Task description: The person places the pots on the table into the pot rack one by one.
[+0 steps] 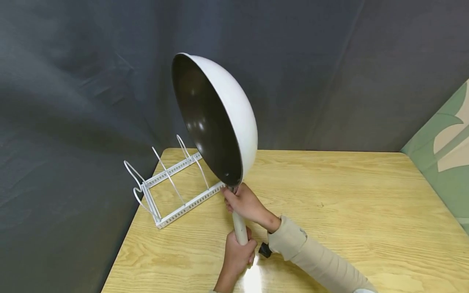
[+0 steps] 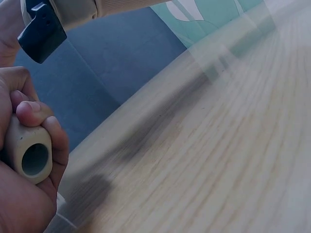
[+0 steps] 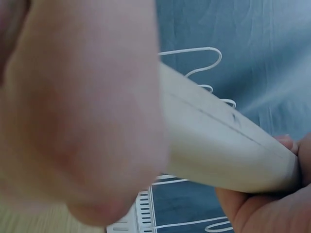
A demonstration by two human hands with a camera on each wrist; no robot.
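A deep wok [image 1: 234, 110], white outside and dark inside, is held up on its side above the table, its opening facing left. Its pale handle [image 1: 239, 228] points down toward the front. My left hand [image 1: 237, 253] grips the handle near its free end; in the left wrist view the fingers curl round it and the hollow handle end [image 2: 36, 160] shows. Closer to the bowl, my right hand [image 1: 249, 204] holds the top of the handle. In the right wrist view the right hand [image 3: 82, 107] is large and blurred, with the handle [image 3: 228, 141] running to the left hand.
A white wire rack [image 1: 190, 206] with upright loops [image 1: 168, 175] stands on the wooden table [image 1: 348, 203], behind and left of the hands. Dark curtains [image 1: 329, 73] hang behind and at left. Patterned green fabric [image 1: 443, 150] is at right. A black device [image 1: 265, 250] sits by the right wrist.
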